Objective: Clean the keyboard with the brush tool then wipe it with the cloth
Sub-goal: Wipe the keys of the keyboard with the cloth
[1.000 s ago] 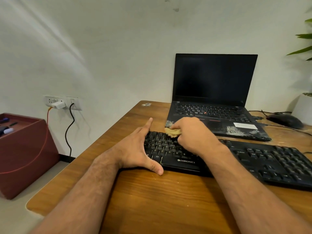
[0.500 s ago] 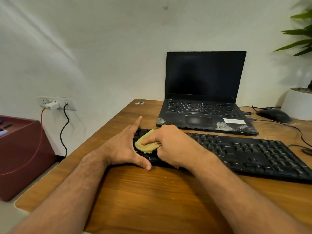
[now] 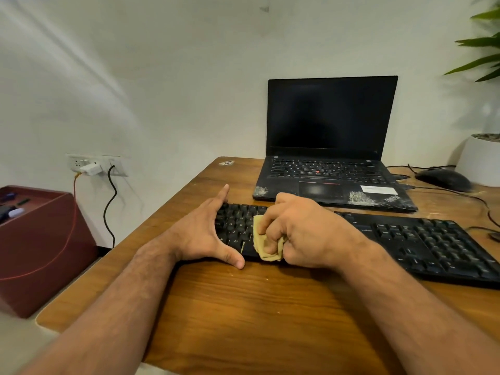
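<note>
White plaster wall [image 3: 189, 77] backs a brown wood-grain desk [image 3: 270, 315], which fills the lower view. Compared with half a second ago, the right hand [image 3: 303, 234] has drawn back toward the desk's near edge, so the cloth now sits at the keyboard's front rim rather than over its upper rows, while the left hand [image 3: 205, 234] has kept its place.

Across the desk lies a long black plastic keyboard [image 3: 422, 239], flat, its long axis running left to right and tilting slightly away toward the left; its left end sits between the two hands and its right end runs out of view. Behind it stands an open black laptop [image 3: 330, 158] with a dark screen, and a black mouse [image 3: 443, 178] lies to the right.

The left hand is spread wide, holding nothing, thumb on the desk at the keyboard's front corner and fingers along its left end. The right hand is curled tightly around a small crumpled yellow cloth [image 3: 266, 246], pressing it onto the keys at the near left part of the keyboard.
</note>
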`<control>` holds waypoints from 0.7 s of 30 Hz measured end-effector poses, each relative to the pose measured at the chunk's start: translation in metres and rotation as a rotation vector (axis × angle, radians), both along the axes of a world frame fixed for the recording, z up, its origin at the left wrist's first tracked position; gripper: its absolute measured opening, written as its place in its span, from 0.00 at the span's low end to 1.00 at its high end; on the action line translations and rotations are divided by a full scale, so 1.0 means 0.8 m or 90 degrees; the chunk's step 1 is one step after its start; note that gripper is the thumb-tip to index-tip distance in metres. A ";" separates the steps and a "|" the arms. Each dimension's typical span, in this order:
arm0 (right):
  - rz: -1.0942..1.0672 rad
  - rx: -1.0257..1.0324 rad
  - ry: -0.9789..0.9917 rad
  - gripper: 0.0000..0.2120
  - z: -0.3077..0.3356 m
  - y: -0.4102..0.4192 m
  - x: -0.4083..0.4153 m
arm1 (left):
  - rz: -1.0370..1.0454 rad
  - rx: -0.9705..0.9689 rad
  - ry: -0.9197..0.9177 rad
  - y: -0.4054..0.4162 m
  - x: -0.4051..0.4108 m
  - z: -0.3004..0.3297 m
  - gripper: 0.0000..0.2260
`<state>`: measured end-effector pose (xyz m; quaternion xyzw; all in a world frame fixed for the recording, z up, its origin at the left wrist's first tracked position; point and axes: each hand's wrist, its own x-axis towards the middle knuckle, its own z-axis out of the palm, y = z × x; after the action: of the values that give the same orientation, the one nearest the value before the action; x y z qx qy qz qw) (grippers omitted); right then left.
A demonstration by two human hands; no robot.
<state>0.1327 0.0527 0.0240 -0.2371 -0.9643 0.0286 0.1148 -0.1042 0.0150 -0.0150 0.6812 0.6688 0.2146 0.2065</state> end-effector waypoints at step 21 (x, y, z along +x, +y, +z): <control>-0.274 -0.076 0.042 0.28 -0.013 0.029 -0.036 | -0.041 -0.007 0.115 0.008 0.002 0.009 0.71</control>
<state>0.1038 0.0756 0.0135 -0.4429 -0.8836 0.0680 0.1356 -0.1028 0.0216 -0.0078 0.7177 0.6638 0.1417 0.1557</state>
